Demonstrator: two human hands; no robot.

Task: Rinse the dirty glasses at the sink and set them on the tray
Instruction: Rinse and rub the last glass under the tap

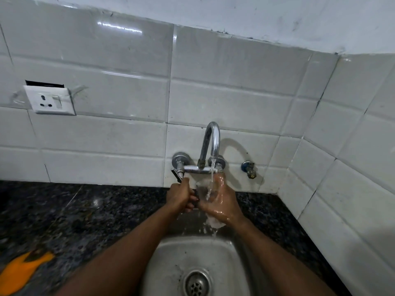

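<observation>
Beneath the tap (pixel 210 144), my right hand (pixel 223 202) clamps wet fingers round the glass (pixel 204 192); left hand (pixel 180 196) beside it, fingers curled, on what I cannot tell. Slick skin could drop it into the sink (pixel 171 253).

White wall tiles (pixel 128 133), black speckled counter (pixel 74 210), chrome tap (pixel 210 142)

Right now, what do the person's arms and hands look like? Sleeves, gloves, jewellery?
Left forearm and right forearm are bare to the frame edge, no sleeves in view. The left hand and right hand wear no gloves; no watch or bracelet shows. The right hand is wet, glossy.
</observation>
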